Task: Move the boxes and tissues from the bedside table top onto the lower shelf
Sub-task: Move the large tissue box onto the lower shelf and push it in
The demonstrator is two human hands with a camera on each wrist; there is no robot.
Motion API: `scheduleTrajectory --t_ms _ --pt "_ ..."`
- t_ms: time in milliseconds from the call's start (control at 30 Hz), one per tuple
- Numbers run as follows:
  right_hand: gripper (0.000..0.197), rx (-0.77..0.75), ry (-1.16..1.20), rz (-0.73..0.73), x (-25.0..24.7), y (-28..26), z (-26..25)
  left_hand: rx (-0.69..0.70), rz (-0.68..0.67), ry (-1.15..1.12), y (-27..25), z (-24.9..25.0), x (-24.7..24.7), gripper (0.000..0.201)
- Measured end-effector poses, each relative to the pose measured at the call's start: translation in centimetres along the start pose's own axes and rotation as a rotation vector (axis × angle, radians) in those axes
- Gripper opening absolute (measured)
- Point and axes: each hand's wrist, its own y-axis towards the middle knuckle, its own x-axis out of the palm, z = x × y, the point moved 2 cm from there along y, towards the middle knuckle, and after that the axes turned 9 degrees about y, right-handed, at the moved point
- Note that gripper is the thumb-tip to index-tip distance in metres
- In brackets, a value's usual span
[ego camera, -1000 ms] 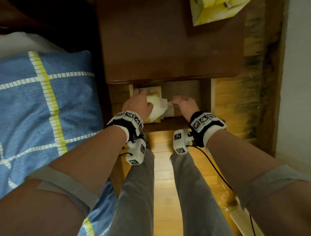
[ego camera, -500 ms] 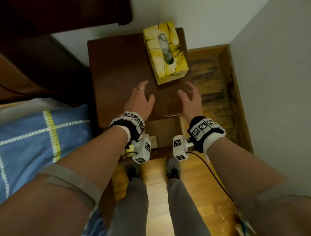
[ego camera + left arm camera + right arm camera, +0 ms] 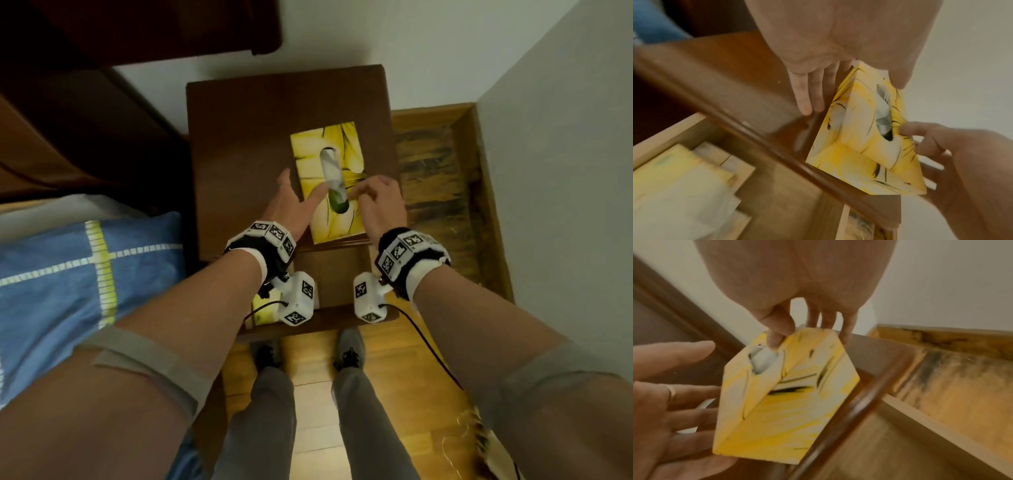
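On the lower shelf [image 3: 318, 320], moved items [image 3: 680, 177] are lying. Above, both hands have come up: the right hand [image 3: 378, 202] is gripping the yellow tissue box [image 3: 334, 192], now dragged to the bedside table top [image 3: 239, 147] front edge; the left hand [image 3: 291, 205] is spread beside it. 1 box remaining.

tissue box [image 3: 342, 147]: bright yellow with black brush-like strokes and paler whitish patches
tissue in its slot [image 3: 331, 171]: white, shading to green at the near end
bedside table [image 3: 239, 144]: dark reddish-brown wood
bedding [image 3: 68, 274]: blue with a yellow and white grid
wrist bands [image 3: 407, 253]: black and white square markers
floor [image 3: 421, 192]: honey-yellow wood, dark stains
trousers [image 3: 267, 411]: grey
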Motion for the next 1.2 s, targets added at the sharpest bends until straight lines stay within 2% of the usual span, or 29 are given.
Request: scheduleTrajectory --t_ms 33,67,100,167,267,333,433,567,633,700,800,867,933,1000,1133,1200 --pt "0.021 0.025 0.074 0.037 -0.1 -1.3 1.2 -0.031 -0.032 -0.005 -0.6 -0.7 0.8 0.093" --pt "0.041 0.069 0.126 0.042 0.1 -2.3 2.5 -0.056 -0.066 0.001 -1.3 -1.4 1.6 0.093" --pt "0.060 0.124 0.159 0.009 0.2 -3.3 3.7 -0.077 -0.094 0.012 -2.0 -2.1 2.4 0.091" --pt "0.086 0.227 0.128 -0.086 0.9 -4.7 5.5 -0.103 -0.115 0.004 -3.3 -3.2 3.8 0.083" --pt "0.109 0.343 0.105 -0.176 1.3 -6.5 7.1 -0.075 -0.095 0.069 -5.0 -4.1 4.5 0.064" --pt "0.117 0.437 0.188 -0.171 1.2 -8.2 8.4 -0.037 -0.132 0.160 -6.1 -5.0 5.1 0.070" --pt "0.109 0.499 0.328 -0.117 0.5 -11.0 10.3 -0.060 -0.226 0.200 -8.7 -6.2 7.0 0.084" --pt "0.095 0.499 0.253 -0.168 -1.3 -14.1 11.7 -0.177 -0.337 0.002 -11.9 -8.2 9.4 0.104" --pt "0.092 0.517 0.217 -0.182 -2.0 -14.8 12.2 -0.207 -0.355 -0.093 -13.1 -8.6 10.0 0.104" --pt "0.095 0.608 0.222 -0.226 -1.9 -15.2 12.8 -0.199 -0.349 -0.143 -13.9 -9.4 10.6 0.097" --pt "0.111 0.814 0.276 -0.317 -1.2 -16.1 13.1 -0.267 -0.406 -0.155 -12.4 -14.0 13.6 0.115" --pt "0.103 0.835 0.285 -0.330 -0.8 -15.9 13.4 -0.293 -0.412 -0.167 -10.0 -17.3 15.9 0.119" --pt "0.103 0.808 0.265 -0.301 -0.2 -15.0 13.9 -0.308 -0.407 -0.159 -10.7 -15.5 14.8 0.127" --pt "0.116 0.758 0.225 -0.274 0.1 -13.8 14.1 -0.302 -0.411 -0.200 -11.3 -13.1 13.8 0.122" --pt "0.086 0.668 0.219 -0.186 0.5 -11.0 13.7 -0.368 -0.388 -0.331 -10.4 -10.2 13.0 0.095" --pt "0.082 0.649 0.171 -0.174 1.0 -9.5 13.7 -0.378 -0.368 -0.308 -9.0 -9.7 13.3 0.081"
